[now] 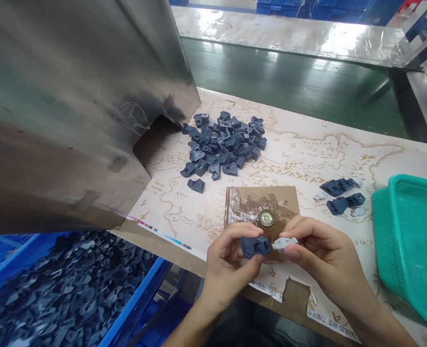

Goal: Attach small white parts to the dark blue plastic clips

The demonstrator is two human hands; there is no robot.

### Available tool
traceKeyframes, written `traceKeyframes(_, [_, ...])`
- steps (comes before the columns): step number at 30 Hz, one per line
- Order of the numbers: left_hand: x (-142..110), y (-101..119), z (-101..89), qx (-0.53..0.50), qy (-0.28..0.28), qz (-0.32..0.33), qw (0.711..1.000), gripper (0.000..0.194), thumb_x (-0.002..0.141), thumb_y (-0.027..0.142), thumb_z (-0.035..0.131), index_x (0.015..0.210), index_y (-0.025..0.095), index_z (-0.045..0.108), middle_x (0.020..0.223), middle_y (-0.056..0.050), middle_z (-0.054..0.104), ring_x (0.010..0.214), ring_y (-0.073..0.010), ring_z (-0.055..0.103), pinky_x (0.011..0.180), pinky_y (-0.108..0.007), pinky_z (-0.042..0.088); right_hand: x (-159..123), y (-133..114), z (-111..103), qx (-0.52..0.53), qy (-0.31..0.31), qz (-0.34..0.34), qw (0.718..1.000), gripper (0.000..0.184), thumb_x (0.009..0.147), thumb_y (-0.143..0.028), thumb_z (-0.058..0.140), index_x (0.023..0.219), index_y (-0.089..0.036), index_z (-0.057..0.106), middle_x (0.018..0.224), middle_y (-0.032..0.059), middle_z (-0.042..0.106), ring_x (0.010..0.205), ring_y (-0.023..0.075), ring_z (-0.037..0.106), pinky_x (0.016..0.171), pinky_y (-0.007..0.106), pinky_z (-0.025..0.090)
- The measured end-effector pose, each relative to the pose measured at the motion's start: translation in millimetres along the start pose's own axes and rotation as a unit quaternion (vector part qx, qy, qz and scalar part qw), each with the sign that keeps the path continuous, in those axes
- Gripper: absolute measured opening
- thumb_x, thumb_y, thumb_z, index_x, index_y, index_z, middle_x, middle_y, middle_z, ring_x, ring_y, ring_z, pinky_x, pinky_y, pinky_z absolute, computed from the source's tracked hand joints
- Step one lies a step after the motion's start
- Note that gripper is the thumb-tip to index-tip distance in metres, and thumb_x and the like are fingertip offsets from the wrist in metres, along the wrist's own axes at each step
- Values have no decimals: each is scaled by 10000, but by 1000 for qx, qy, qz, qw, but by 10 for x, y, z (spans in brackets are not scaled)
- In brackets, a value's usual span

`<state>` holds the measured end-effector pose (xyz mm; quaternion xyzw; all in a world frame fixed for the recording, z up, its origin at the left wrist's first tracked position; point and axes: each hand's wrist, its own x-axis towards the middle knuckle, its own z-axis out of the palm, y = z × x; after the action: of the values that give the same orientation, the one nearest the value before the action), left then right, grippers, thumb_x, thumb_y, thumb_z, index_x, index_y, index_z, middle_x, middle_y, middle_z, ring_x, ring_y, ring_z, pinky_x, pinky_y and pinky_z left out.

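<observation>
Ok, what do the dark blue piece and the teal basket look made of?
The dark blue piece in the left hand looks like moulded plastic: matte, even colour, crisp formed edges, though possibly rubber. The teal basket looks like glossy moulded plastic, with perforated walls.

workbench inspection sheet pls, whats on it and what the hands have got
surface: map-printed sheet with a glue-smeared cardboard square on it
job's things: left hand holds a dark blue plastic part; right hand holds a pale grey piece
clutter: loose pile of dark blue parts; small group of dark blue parts at right; bottle cap on the cardboard
hands: both bare, fingers pinching their pieces
cables: nothing seen
surroundings: sheet-metal hopper, blue crate of dark parts, teal basket, green conveyor belt
</observation>
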<state>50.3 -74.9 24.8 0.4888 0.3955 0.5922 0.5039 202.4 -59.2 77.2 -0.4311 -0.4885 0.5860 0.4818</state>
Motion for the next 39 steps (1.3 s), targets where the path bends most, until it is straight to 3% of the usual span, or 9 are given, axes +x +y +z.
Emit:
traceKeyframes(10, [-66,-17,13,183,19,169,968,234,786,111,668,993,212,624,936,-40,682,863,-130,657,743,-225,563,-20,47,16,8,13,71,997,188,759,-342,754,686,-199,655,641,-1,661,600,96,628,550,151,540])
traceKeyframes(17, [-92,-42,-6,208,18,197,958,242,808,108,651,1032,189,611,974,-45,674,907,-113,649,796,-203,553,-44,51,0,-34,3,66,997,205,783,-358,729,695,-198,637,639,-4,645,582,87,583,508,147,481])
traceKeyframes(23, [-75,-13,-51,253,2,228,940,245,805,106,648,1033,190,617,947,-46,704,860,-129,676,742,-218,574,-9,21,-23,-84,-38,78,993,292,779,-430,720,679,-177,612,633,4,611,576,104,552,498,187,450])
traceKeyframes(31, [-29,76,-49,311,-16,238,920,250,834,114,610,1063,215,604,934,-52,712,843,-142,693,734,-232,586,1,63,25,-70,-71,92,991,367,802,-522,654,692,-181,572,665,11,592,618,124,554,546,229,461])
traceKeyframes(33, [73,97,-99,312,-45,240,918,290,840,130,612,1115,217,590,975,-59,712,894,-154,689,770,-253,584,26,-7,24,-103,-50,92,989,396,800,-562,627,688,-187,571,652,10,586,604,131,550,530,239,455])
traceKeyframes(36, [323,110,-297,337,-73,248,905,468,802,295,691,1239,233,536,1139,-96,675,1041,-211,646,817,-316,575,266,-256,-52,-228,21,75,971,402,796,-570,613,647,-198,581,572,-7,549,508,115,486,474,244,399])
traceKeyframes(38, [503,92,-488,393,-27,243,887,521,782,359,705,1259,241,532,1190,-104,648,1092,-242,609,870,-365,543,609,-458,-168,-333,114,55,935,371,814,-518,616,612,-209,578,559,-6,544,500,113,474,480,252,381])
traceKeyframes(39, [579,73,-582,428,11,231,874,480,794,353,689,1239,237,551,1171,-103,652,1090,-251,599,903,-389,516,828,-540,-247,-379,189,34,905,360,821,-479,626,587,-213,562,576,2,554,528,120,491,498,257,383])
